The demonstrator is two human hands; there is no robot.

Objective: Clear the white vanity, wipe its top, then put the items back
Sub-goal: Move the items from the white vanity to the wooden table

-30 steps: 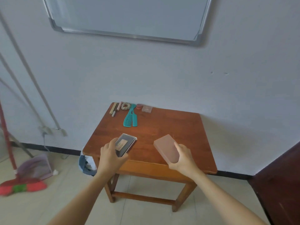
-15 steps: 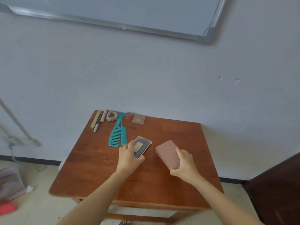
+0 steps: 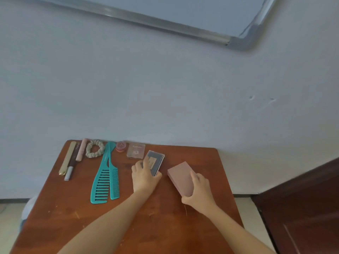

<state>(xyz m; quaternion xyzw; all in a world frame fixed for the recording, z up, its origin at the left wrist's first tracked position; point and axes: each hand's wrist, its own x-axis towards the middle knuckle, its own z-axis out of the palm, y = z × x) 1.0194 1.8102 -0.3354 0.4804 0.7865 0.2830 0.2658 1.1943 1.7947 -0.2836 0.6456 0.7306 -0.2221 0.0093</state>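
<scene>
Head: left hand [image 3: 144, 177] grips case [image 3: 157, 159], right hand [image 3: 200, 191] box [image 3: 180, 174] (inside table [image 3: 201, 158] edges).

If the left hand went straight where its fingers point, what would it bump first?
Probably the wall. The left hand, gripping the dark case, points just right of the clear compact, though it might clip that; depth is unclear.

Gripping dark flat case [image 3: 157, 160] with left hand [image 3: 145, 177], pink box [image 3: 180, 177] with right hand [image 3: 199, 191], both at middle of wooden table [image 3: 165, 226]. Along table's far edge: slim sticks [image 3: 67, 158], scrunchie [image 3: 94, 149], red jar [image 3: 120, 146], clear compact [image 3: 135, 150]. On table's left half: two teal combs [image 3: 106, 175], side by side.
</scene>
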